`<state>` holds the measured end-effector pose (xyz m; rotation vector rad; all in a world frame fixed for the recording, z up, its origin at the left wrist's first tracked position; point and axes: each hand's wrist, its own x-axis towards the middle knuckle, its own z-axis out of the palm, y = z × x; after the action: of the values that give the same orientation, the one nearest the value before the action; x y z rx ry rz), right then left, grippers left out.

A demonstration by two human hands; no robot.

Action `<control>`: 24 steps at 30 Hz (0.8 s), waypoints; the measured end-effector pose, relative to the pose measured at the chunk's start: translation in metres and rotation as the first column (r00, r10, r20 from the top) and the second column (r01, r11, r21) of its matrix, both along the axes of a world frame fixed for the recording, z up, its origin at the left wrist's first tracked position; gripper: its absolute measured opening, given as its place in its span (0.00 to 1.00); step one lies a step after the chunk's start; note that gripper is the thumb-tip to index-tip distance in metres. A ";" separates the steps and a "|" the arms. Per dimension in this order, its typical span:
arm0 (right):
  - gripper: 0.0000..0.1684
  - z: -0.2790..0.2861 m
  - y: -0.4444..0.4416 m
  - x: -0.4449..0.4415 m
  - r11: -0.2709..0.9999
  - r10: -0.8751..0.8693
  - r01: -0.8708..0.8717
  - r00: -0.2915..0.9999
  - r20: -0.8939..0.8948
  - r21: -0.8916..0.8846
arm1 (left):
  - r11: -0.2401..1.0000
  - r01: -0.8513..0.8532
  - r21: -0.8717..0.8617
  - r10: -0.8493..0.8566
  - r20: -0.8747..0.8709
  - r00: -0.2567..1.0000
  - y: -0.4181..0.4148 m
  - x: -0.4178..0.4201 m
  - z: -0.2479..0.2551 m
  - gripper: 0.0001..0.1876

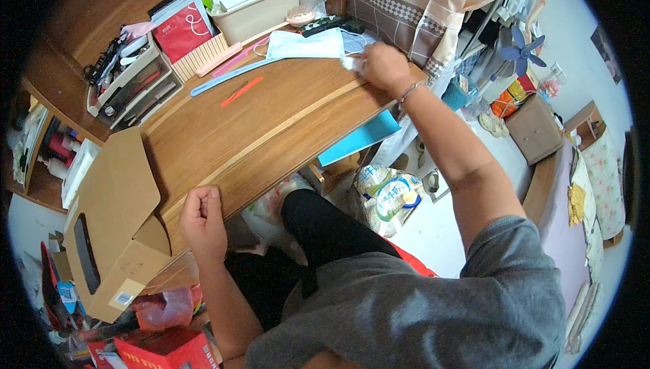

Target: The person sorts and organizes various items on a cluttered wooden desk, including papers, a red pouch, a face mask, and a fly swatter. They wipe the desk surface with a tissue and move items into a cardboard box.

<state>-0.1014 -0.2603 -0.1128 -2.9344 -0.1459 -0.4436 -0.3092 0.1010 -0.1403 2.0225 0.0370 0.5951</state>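
Note:
My right hand (pixel 385 68) is at the far right end of the wooden desk (pixel 264 110), closed on a small crumpled white tissue or cloth (pixel 352 63). Right beside it lies a light blue face mask (pixel 306 44), partly over a patterned grey-blue item (pixel 355 42). My left hand (pixel 203 219) rests at the desk's near edge with its fingers curled; nothing shows in it. An orange-red strip (pixel 242 91) lies on the desktop, with a long light blue strip (pixel 231 76) and a pink one (pixel 238 59) behind it.
An open cardboard box (pixel 114 181) stands on the desk's left end. Along the back are a drawer organizer (pixel 137 87), a slatted holder with a red booklet (pixel 183 31), a beige bin (pixel 259 7) and a hairbrush (pixel 300 15). A blue folder (pixel 360 138) juts out below the front edge.

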 end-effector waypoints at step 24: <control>0.11 -0.017 0.004 -0.103 0.909 0.349 -0.390 0.906 0.239 0.150 | 0.994 0.042 -0.097 -0.043 -0.009 0.999 0.007 -0.002 -0.004 0.07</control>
<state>-0.2048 -0.2561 -0.1297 -2.5771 -0.6396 -0.6580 -0.3114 0.1076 -0.1438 1.9276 0.0290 0.5454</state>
